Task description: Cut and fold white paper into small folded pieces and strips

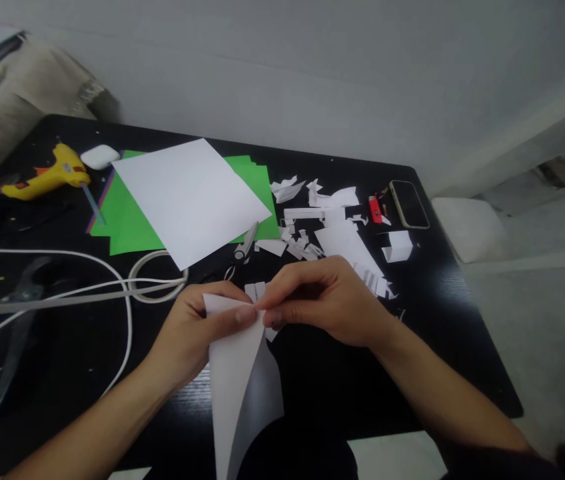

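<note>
Near the front of the black table (342,387), my left hand (202,327) is closed on a sheet of white paper (232,380), its thumb lying along the top edge. The sheet is bent over on itself and hangs down past the table's front edge. My right hand (327,300) pinches the upper right corner of the same sheet between thumb and fingertips, touching the left thumb's tip. Small cut paper pieces (255,291) show just behind the fingers. A pair of scissors (243,248) lies beyond my hands, its handles partly hidden in shadow.
A white sheet (187,200) rests on green sheets (132,230). At the left are a yellow glue gun (65,170), a white case (100,157), white cable (130,320) and a dark cutting tool (15,340). Paper scraps (302,247), a red lighter (375,209) and a phone (409,205) lie right.
</note>
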A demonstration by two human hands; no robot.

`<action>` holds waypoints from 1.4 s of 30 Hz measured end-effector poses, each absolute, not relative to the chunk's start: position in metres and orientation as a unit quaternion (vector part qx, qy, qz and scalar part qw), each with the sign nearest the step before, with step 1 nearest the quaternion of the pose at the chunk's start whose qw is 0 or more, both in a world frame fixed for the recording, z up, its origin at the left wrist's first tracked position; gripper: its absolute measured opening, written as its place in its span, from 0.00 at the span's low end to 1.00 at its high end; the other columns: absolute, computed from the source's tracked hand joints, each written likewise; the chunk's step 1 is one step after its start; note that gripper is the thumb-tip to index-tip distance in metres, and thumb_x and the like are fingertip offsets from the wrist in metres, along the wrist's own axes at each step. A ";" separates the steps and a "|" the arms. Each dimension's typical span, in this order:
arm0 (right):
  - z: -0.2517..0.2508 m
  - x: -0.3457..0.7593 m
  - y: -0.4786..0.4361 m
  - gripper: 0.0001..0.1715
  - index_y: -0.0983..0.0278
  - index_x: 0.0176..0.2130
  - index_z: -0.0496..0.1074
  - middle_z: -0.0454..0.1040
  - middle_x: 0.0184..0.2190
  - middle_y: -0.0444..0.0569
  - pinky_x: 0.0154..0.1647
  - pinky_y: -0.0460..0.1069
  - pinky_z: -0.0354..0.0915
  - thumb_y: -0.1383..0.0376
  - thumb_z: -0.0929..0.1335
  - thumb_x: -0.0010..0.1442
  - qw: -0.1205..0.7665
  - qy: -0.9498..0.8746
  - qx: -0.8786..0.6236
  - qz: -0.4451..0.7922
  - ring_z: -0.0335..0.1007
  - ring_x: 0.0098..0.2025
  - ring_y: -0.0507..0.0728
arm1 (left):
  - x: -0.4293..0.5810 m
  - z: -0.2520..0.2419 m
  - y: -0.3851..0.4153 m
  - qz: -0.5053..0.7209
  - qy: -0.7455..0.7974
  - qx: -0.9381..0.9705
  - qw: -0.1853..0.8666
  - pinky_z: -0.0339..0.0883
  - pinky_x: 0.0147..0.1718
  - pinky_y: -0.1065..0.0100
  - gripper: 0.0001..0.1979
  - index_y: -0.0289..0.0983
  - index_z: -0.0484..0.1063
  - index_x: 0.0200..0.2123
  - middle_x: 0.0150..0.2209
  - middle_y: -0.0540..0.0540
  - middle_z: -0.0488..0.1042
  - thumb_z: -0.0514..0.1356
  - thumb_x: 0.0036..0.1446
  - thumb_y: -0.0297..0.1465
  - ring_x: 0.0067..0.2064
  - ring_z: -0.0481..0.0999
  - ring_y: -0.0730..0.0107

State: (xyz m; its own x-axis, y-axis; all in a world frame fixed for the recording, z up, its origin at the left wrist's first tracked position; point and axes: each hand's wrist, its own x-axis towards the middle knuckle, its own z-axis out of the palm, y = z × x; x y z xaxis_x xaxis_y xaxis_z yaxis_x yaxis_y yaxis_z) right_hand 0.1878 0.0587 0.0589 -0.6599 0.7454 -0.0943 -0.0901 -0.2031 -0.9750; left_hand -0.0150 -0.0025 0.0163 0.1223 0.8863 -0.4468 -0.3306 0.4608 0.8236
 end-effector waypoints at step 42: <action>0.056 0.186 0.059 0.10 0.62 0.39 0.86 0.84 0.33 0.46 0.42 0.49 0.78 0.66 0.81 0.54 0.294 -0.556 -0.318 0.709 0.81 0.36 0.53 | -0.009 0.021 0.001 0.439 0.500 0.164 0.728 0.57 0.14 0.78 0.20 0.34 0.78 0.21 0.16 0.50 0.73 0.82 0.32 0.40 0.15 0.66 0.78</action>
State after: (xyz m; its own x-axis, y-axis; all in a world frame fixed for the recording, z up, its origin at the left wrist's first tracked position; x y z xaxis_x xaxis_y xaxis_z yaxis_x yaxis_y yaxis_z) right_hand 0.1862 0.0588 0.0562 -0.6255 0.7703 -0.1241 -0.0628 -0.2083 -0.9760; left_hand -0.0095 0.0009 0.0206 0.1142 0.8035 -0.5842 -0.4765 0.5603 0.6775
